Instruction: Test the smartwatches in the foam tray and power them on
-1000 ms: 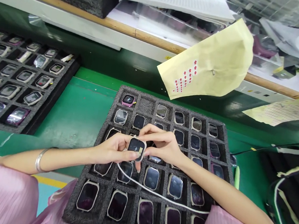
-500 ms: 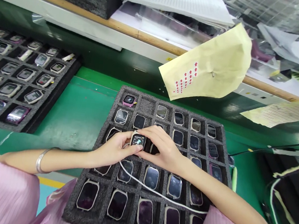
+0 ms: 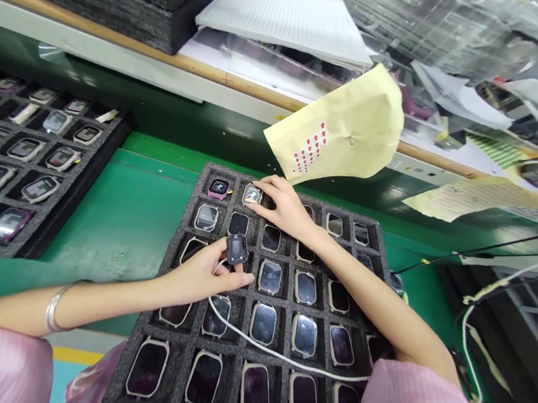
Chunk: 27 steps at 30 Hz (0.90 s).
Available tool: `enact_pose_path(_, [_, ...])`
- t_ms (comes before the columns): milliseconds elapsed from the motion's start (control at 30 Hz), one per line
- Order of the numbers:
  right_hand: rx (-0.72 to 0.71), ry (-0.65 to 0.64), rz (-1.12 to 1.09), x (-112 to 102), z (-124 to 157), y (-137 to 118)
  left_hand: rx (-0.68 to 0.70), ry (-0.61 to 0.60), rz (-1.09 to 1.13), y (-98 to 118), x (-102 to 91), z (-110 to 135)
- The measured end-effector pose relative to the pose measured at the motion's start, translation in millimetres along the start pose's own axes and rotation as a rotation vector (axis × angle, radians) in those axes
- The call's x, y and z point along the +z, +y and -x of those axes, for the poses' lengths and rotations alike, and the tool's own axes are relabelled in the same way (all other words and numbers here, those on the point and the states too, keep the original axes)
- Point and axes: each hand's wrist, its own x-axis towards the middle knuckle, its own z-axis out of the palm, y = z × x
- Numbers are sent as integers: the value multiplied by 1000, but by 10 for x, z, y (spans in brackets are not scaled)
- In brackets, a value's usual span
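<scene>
A black foam tray (image 3: 185, 218) with square pockets lies in front of me, most pockets holding a smartwatch body. My right hand (image 3: 287, 207) reaches to the tray's far row, its fingertips on a pale watch body (image 3: 252, 194) in the second pocket, next to a pink watch (image 3: 218, 188). My left hand (image 3: 203, 275) rests over the tray's middle left, fingers closed on a small black clip-like connector (image 3: 237, 249) with a white cable (image 3: 272, 352) that trails across the tray towards my right sleeve.
A second foam tray (image 3: 79, 175) of watch bodies lies at the left on the green belt (image 3: 128, 212). A yellow paper with red arrow stickers (image 3: 337, 144) hangs over the tray's far edge. Papers and foam stacks fill the shelf behind. Cables hang at the right.
Both hands held one watch body over the tray's middle. Now my right hand has carried it to the far row, and my left hand stays back with the cable's connector.
</scene>
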Motion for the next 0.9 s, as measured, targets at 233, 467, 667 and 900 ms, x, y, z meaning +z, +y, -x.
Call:
enact_pose_path(233, [105,-186,201,-315,257,45,-12,-56,-27,74,5,-21])
enact_pose_path(467, [261,-165,97,-240,196,221,-142,-86,51,250,220,-160])
enact_pose_path(667, [104,-23,-306,-398,534,-205,-101,-84,49,127,197,-225])
enact_pose_path(900, [-72,-160,-174,-218,850,-531,-33,-62,-24,47,236,-224])
